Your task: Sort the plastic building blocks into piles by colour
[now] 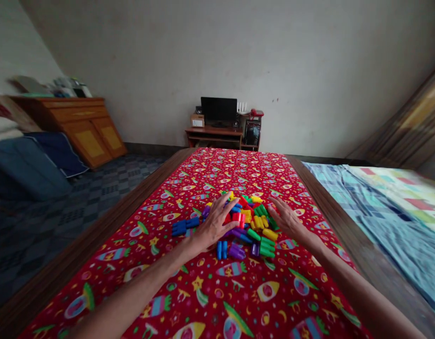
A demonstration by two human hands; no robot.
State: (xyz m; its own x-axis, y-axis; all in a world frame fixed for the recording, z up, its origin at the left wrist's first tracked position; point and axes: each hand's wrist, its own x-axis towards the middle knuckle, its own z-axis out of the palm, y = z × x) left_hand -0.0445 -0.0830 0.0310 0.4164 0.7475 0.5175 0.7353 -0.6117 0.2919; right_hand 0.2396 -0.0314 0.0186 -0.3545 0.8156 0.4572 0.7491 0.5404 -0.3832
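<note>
A loose pile of plastic toy building blocks (258,222) in red, yellow, green, blue and purple lies on a red patterned cloth (234,172). Over the pile's left side is my left hand (217,221), fingers spread, hiding some blocks beneath it. My right hand (286,218) is at the pile's right edge, fingers stretched out beside green blocks (262,210). Neither hand is closed round a block. Left of my left hand lie joined blue blocks (185,226). Nearest me sit a small blue block (222,250), a purple block (237,251) and a green block (267,247).
Brown wooden edges (157,176) border the cloth on both sides. Beyond its far end stands a desk (213,132) with a monitor (219,109). A bed with blue bedding (348,207) is on the right. A wooden cabinet (85,127) stands at the left wall.
</note>
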